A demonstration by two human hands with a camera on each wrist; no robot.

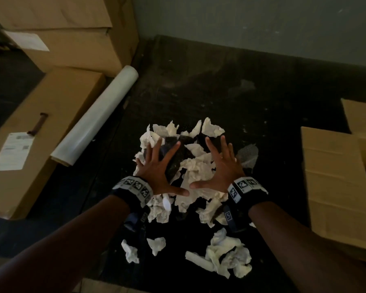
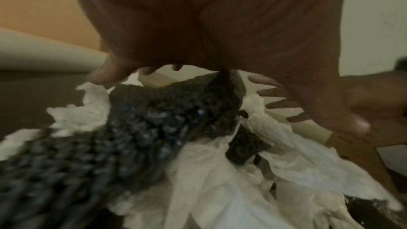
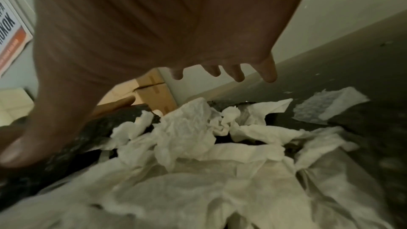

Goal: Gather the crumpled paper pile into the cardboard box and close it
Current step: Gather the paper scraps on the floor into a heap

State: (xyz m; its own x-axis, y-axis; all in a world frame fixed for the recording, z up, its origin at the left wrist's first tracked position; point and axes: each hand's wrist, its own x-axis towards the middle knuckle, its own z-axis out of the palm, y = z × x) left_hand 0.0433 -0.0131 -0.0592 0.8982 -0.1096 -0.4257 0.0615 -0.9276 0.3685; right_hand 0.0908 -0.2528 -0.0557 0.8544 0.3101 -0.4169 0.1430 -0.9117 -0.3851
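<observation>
A pile of crumpled white paper (image 1: 199,166) mixed with dark bubble wrap (image 1: 173,163) lies on the dark floor. My left hand (image 1: 159,168) and right hand (image 1: 222,166) are both over it, palms down, fingers spread wide, thumbs pointing at each other and holding nothing. In the wrist views the left palm (image 2: 198,23) hovers close over the dark wrap (image 2: 165,128), and the right palm (image 3: 154,23) over white paper (image 3: 198,145). Whether they touch I cannot tell. The cardboard box (image 1: 334,187) stands at the right with its flaps open.
Loose paper clumps (image 1: 228,256) lie nearer to me. A pale bubble wrap sheet (image 1: 248,155) sits right of the pile. At the left are a roll of clear film (image 1: 95,117), a long flat carton (image 1: 40,132) and stacked boxes (image 1: 72,39). A wall (image 1: 262,24) closes the back.
</observation>
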